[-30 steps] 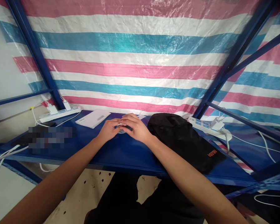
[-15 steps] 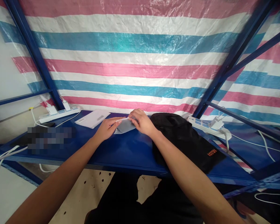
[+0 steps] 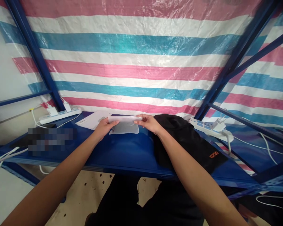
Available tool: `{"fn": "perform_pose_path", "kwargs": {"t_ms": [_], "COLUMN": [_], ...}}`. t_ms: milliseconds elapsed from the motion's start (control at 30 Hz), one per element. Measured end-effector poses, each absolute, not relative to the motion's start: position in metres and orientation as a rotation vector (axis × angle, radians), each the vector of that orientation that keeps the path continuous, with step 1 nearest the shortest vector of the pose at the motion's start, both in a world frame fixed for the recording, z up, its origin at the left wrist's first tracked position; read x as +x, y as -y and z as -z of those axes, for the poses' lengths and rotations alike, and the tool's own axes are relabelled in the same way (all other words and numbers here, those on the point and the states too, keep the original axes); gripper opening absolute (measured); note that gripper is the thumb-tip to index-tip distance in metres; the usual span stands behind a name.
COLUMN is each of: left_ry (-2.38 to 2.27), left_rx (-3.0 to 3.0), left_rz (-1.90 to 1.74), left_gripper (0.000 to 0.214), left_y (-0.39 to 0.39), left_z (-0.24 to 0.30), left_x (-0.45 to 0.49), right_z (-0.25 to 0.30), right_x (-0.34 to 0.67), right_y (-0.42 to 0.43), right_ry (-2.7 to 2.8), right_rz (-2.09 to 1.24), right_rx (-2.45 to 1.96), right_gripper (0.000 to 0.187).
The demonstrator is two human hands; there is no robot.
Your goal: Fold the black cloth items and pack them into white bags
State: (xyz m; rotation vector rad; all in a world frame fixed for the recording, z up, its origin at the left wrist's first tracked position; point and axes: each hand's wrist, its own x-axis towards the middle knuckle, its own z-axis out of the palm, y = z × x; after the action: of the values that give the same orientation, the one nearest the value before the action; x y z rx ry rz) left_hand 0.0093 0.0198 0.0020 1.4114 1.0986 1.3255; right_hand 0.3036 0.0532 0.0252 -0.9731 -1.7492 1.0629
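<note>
A thin white-and-grey envelope-like piece (image 3: 124, 126) is stretched between my hands above the blue tabletop. It has a white band along its upper edge and a greyer part hanging below. My left hand (image 3: 103, 128) pinches its left end, thumb in front and the other fingers mostly hidden behind. At the opposite end, my right hand (image 3: 149, 123) grips the upper corner between thumb and fingers. Flat white envelopes (image 3: 91, 120) lie just beyond my left hand, one with a small grey printed patch.
A black cloth bag (image 3: 179, 141) with orange lettering lies right of my hands. Power strips with plugs stand at the left (image 3: 58, 116) and the right (image 3: 209, 129), trailing white cables. A blurred-out patch covers items at the left. Blue metal posts frame the table (image 3: 122, 157).
My hands have moved apart, the right one shifting rightward. The envelope-like piece, bunched and tilted before, is now spread out level, with its white upper band showing.
</note>
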Motion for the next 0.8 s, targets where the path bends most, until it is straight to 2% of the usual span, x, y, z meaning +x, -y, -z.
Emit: {"fn": "perform_pose_path", "kwargs": {"t_ms": [167,300,433,600,700,800], "left_ry": [-1.083,-1.280,-1.721,-1.891,-1.874,-1.882], "left_rx": [1.345,1.528,1.940,2.205,2.264,2.241], "left_rz": [-1.459,-1.645,-1.382,-0.916,-0.872,-0.886], "left_gripper": [0.052,0.046,0.034,0.024,0.028,0.032], "left_y": [-0.025,-0.032,-0.039,-0.041,-0.040,-0.041], "left_z": [-0.004,-0.004,0.008,0.021,0.019,0.018], "left_x": [0.005,-0.016,-0.034,-0.035,-0.034,-0.037], "right_z": [-0.036,-0.066,-0.110,-0.135,-0.128,-0.115], "right_x": [0.301,0.292,0.251,0.142,0.062,-0.012], "right_y": [-0.050,-0.056,-0.079,-0.123,-0.148,-0.169], "right_ry": [1.719,1.673,1.704,1.894,1.965,2.019], "right_rz": [-0.940,-0.648,-0.377,-0.551,-0.747,-0.863], "right_rx": [-0.993,-0.974,-0.895,-0.740,-0.721,-0.798], "right_gripper": [0.045,0.042,0.041,0.032,0.021,0.019]}}
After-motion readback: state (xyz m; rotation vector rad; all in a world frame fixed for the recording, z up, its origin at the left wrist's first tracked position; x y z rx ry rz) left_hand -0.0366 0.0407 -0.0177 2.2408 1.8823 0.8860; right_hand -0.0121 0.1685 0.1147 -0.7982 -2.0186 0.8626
